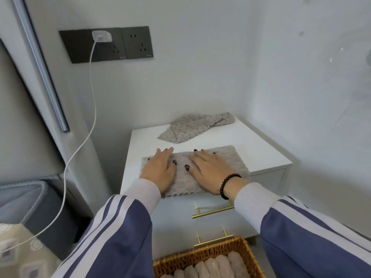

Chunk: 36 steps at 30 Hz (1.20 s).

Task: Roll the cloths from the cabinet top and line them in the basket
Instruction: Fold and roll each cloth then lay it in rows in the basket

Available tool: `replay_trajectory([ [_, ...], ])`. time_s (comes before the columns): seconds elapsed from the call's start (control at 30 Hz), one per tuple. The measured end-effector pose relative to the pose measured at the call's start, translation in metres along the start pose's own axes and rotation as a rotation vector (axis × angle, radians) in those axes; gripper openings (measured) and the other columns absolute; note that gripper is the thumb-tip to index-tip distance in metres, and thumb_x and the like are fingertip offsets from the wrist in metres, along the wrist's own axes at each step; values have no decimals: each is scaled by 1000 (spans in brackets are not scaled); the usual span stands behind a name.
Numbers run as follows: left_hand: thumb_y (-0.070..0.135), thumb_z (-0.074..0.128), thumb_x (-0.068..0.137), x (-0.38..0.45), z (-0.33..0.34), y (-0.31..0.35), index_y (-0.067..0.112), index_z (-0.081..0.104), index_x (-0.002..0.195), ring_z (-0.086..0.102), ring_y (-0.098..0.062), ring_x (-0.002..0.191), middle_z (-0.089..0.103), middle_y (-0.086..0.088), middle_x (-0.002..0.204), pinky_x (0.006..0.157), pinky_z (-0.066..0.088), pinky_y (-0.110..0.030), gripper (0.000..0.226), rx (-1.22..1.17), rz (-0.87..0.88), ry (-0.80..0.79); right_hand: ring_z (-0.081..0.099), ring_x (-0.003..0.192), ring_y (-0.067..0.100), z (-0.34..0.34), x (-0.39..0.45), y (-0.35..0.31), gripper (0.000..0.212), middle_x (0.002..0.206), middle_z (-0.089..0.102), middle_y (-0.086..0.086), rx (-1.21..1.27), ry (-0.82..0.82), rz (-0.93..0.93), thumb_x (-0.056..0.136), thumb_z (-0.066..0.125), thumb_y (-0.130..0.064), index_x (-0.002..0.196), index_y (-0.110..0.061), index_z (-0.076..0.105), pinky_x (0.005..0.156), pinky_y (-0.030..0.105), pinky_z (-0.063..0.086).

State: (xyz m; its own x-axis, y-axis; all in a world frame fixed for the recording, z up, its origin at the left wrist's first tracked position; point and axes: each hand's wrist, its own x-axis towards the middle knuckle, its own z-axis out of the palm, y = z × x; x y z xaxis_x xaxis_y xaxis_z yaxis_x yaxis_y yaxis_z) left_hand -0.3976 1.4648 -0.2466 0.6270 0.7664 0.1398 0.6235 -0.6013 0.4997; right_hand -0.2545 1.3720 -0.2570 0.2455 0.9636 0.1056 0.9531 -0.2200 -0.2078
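Note:
A grey textured cloth (234, 159) lies spread flat at the front of the white cabinet top (261, 145). My left hand (160, 171) and my right hand (208, 169) both press flat on it, fingers spread, side by side. A second grey cloth (192, 126) lies crumpled at the back of the cabinet top, near the wall. Below, at the bottom of the view, a woven wicker basket (249, 255) holds several rolled cloths (212, 265) lined up side by side.
The cabinet has drawers with gold handles (212, 212). A dark socket panel (106, 44) on the wall holds a white charger whose cable (91, 109) hangs down to the left. A bed edge (24, 203) stands at the left; walls close the back and right.

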Motion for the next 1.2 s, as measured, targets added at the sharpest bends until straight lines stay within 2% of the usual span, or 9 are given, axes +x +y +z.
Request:
replay_trajectory([
  [0.2,42,20,101,16,14,-17,27,14,154,3,-23,149,13,-1,161,121,3,-43,55,366,-1,-130,2,148,19,-5,6,39,68,161,8,2,-72,-83,152,95,13,-61,153,-25,13,120,44,3],
  [0.47,28,24,102,12,9,-34,16,27,151,14,-25,147,27,-3,158,120,11,-38,50,205,-112,-6,20,142,26,-6,4,55,62,149,35,9,58,50,344,96,28,-54,141,-11,37,113,40,26],
  [0.67,32,41,95,-3,-2,-29,19,24,151,23,-30,139,30,-7,152,113,23,-39,59,167,-194,4,47,112,24,-24,-2,50,57,119,49,9,250,98,411,83,64,-52,118,-9,51,85,32,43],
  [0.77,32,52,89,-8,-12,-29,25,40,141,37,-31,127,48,-7,134,104,37,-39,54,127,-240,18,49,92,19,-35,-13,51,43,102,54,3,316,153,431,78,73,-42,100,-13,51,62,24,37],
  [0.93,24,62,86,-33,-26,-33,17,58,90,57,-24,86,61,-4,88,71,47,-29,9,-66,-196,15,53,116,23,-54,-32,50,52,128,56,7,433,146,506,76,78,-29,119,-6,58,87,28,43],
  [1.03,17,73,82,-55,-37,-30,17,62,86,59,-19,77,66,-3,84,65,46,-25,12,-385,-210,57,50,120,22,-68,-44,55,60,132,52,6,569,131,534,73,81,-23,126,-10,56,89,28,42],
  [1.1,9,73,82,-71,-49,-28,21,65,90,64,-22,86,70,-6,93,72,50,-27,16,-577,-228,59,56,100,21,-82,-56,55,55,112,57,6,659,121,526,72,83,-18,120,-10,58,74,24,45],
  [1.17,4,69,85,-85,-58,-25,24,65,94,67,-27,91,71,-7,94,74,53,-33,23,-737,-256,55,50,72,17,-96,-70,49,32,80,51,2,753,155,537,70,83,-16,92,-8,61,62,23,41],
  [1.2,2,67,86,-91,-63,-23,23,66,98,68,-26,87,72,-6,91,70,55,-34,24,-806,-263,61,46,66,17,-99,-76,48,38,72,46,2,813,164,551,69,84,-16,76,-17,46,62,24,39],
])
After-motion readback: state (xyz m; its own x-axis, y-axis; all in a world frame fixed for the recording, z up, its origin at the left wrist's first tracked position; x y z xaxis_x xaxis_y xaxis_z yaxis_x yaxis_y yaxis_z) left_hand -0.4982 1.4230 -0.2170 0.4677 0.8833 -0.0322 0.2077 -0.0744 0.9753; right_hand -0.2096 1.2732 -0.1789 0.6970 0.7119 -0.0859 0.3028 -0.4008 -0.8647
